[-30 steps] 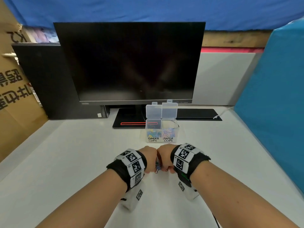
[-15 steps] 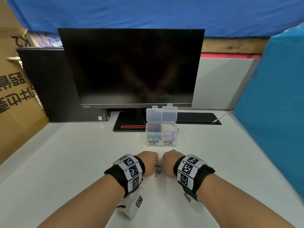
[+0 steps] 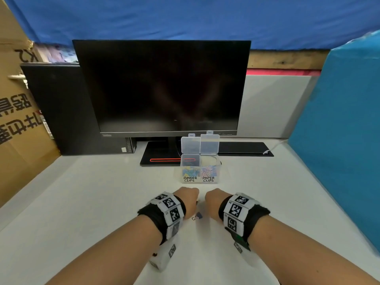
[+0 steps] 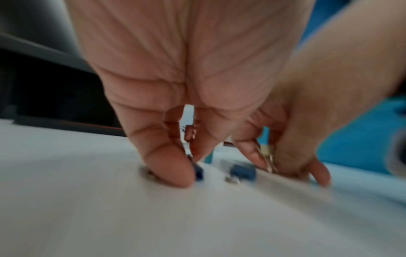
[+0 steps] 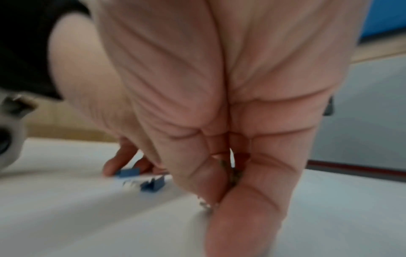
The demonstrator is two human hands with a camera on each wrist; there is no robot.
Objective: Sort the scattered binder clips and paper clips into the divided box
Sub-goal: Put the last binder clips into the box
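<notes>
fingertips of left hand (image 3: 188, 199) and right hand (image 3: 213, 202) hidden behind knuckles; both wrist views motion-blurred

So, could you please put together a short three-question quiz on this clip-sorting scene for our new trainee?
1. True or false: both lids of the divided box stand open.
2. Multiple choice: the compartment labelled PAPER CLIPS is on which side of the box, seen from the head camera? A) left B) right C) there is no label
3. Short answer: what lies on the table between the left hand and the right hand?

Key
1. True: both clear lids are tipped up behind the compartments.
2. B: BINDER CLIPS is on the left.
3. A blue binder clip, loose on the table between the two hands.
</notes>
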